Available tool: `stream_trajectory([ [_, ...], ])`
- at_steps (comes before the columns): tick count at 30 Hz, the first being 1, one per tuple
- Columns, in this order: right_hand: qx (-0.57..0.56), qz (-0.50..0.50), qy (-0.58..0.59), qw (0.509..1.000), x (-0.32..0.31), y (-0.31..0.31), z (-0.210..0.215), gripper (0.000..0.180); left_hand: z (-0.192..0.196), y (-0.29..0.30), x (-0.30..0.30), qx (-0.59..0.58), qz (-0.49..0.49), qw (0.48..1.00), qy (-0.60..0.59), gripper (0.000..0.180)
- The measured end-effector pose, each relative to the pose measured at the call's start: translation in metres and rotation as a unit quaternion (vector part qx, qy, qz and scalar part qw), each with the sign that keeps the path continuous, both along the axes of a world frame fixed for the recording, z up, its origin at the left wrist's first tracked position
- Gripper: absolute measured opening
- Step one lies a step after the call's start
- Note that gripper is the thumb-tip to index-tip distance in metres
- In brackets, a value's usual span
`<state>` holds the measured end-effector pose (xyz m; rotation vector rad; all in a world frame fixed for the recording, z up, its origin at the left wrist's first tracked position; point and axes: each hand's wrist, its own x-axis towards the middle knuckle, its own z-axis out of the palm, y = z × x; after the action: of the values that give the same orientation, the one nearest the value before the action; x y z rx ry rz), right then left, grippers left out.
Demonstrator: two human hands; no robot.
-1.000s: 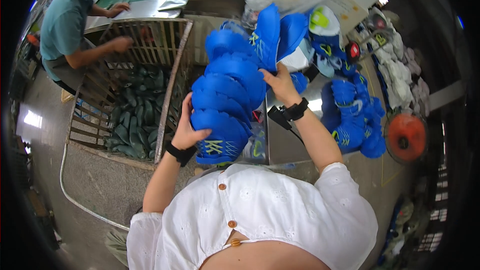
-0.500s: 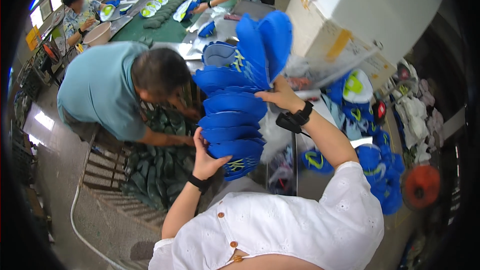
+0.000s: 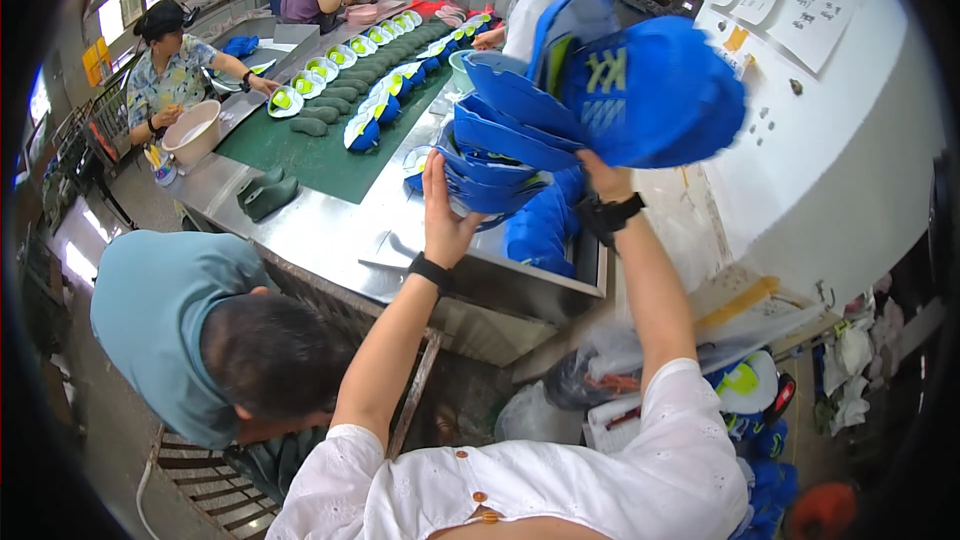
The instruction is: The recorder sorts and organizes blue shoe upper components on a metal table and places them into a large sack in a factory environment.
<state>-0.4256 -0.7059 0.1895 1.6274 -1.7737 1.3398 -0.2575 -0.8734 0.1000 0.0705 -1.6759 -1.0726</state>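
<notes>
Both my arms reach forward with a nested stack of blue shoe uppers point(image 3: 520, 135) that have yellow-green laces. My left hand point(image 3: 447, 215) is wrapped round the near left end, thumb on the lower side. Gripping the right side from below is my right hand point(image 3: 606, 183), some of its fingers hidden behind the uppers. The far right part of the stack fans out and is blurred. Just beneath it, more blue uppers point(image 3: 540, 235) lie at the edge of the metal table point(image 3: 335, 250).
Rows of uppers point(image 3: 372, 108) and dark green shoe lasts point(image 3: 345, 92) stand on a green mat point(image 3: 300, 155). A person in teal point(image 3: 165, 320) bends over a slatted crate point(image 3: 215, 485) at my left. A large white box point(image 3: 830, 120) stands right. Other people work along the table.
The stack has moved up and forward from beside the crate to over the metal table, tilting to the right. The view has shifted, showing more of the table. Both hands keep their hold.
</notes>
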Motion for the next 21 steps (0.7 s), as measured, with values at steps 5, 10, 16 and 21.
stream_trajectory([
  [5, -0.118, 0.014, -0.138, 0.983, -0.065, -0.067, -0.070, 0.045, -0.064, -0.045, -0.052, 0.076, -0.041, 0.989, -0.117, 0.092],
  [10, 0.008, -0.103, -0.194, 0.975, -0.105, -0.103, -0.120, 0.049, -0.119, -0.079, -0.089, 0.096, -0.036, 0.964, -0.246, 0.088],
  [16, 0.398, -0.087, -0.357, 0.841, -0.141, -0.106, -0.174, 0.056, -0.188, -0.098, -0.113, 0.056, -0.094, 0.879, -0.463, 0.072],
  [21, 0.210, -0.225, -0.154, 0.939, -0.165, -0.096, -0.206, 0.054, -0.197, -0.087, -0.123, -0.099, -0.153, 0.840, -0.511, 0.028],
])
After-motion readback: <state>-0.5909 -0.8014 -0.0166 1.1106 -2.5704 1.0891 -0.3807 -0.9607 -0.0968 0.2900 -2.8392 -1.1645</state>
